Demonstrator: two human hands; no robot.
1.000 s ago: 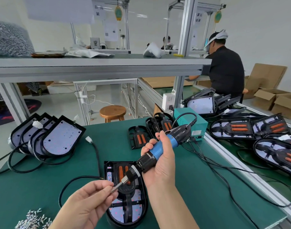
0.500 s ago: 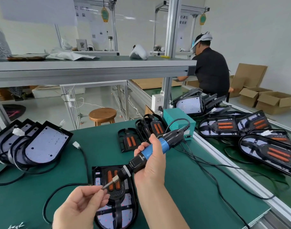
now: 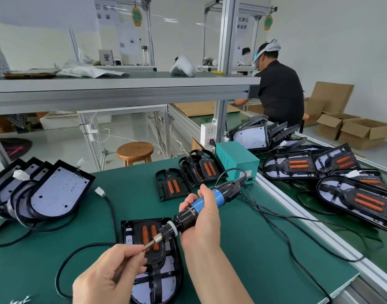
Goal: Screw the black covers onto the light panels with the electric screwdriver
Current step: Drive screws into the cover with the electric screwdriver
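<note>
Factory assembly line: green-matted workbench [image 3: 254, 249] on aluminium framing [image 3: 223, 62], light panels [image 3: 56, 191] stacked at left and right, cardboard boxes [image 3: 361, 132] far right, another worker [image 3: 280, 93] upper right.

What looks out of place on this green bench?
Nothing looks damaged or spilled. Only untidy: the loose black covers beside the teal box lean on each other in a heap, and the panels at far right overlap askew.
</note>
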